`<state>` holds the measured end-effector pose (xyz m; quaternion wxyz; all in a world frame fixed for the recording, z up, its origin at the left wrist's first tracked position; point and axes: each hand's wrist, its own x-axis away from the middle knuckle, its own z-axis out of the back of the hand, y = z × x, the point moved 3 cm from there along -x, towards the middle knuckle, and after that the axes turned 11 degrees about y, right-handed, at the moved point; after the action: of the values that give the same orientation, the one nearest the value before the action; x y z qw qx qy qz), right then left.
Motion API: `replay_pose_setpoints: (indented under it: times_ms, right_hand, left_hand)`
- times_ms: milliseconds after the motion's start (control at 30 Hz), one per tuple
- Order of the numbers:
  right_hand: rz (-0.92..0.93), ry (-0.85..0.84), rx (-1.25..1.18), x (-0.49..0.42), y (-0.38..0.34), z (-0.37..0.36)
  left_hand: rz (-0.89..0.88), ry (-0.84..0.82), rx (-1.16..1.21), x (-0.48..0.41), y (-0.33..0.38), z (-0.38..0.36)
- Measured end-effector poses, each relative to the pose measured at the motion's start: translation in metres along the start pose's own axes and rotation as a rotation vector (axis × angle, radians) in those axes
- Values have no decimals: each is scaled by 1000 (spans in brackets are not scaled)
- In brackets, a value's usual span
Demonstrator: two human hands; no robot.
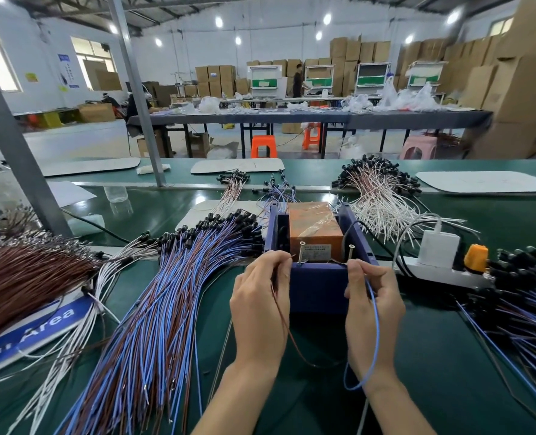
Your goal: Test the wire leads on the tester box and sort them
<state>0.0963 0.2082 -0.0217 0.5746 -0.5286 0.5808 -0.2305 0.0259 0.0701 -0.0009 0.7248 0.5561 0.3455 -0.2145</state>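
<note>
left hand [260, 296] pinching brown lead [287, 334], right hand [374, 296] blue lead [376, 334]

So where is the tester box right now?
In the head view the blue tester box sits mid-bench between the left hand, pinching a brown wire, and the right hand, pinching a blue wire; the white power strip lies to its right.

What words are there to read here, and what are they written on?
"Area": on the blue sign lying at the left; the letters before it are partly hidden.
Label on the orange block inside the tester box: print too small to read.
Posters on the far wall: too blurred to read.
</note>
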Motion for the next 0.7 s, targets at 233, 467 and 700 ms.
replay_pose_setpoints:
  times_ms: [233, 467, 700]
  right_hand:
    - [-37, 41, -31, -6, 0, 2]
    - [1, 24, 17, 2, -8, 0]
    - [-76, 17, -106, 1, -13, 5]
  left_hand:
    - [-6, -27, -10, 1, 0, -2]
    - [-3, -23, -1, 2, 2, 0]
    - [2, -18, 7, 2, 0, -1]
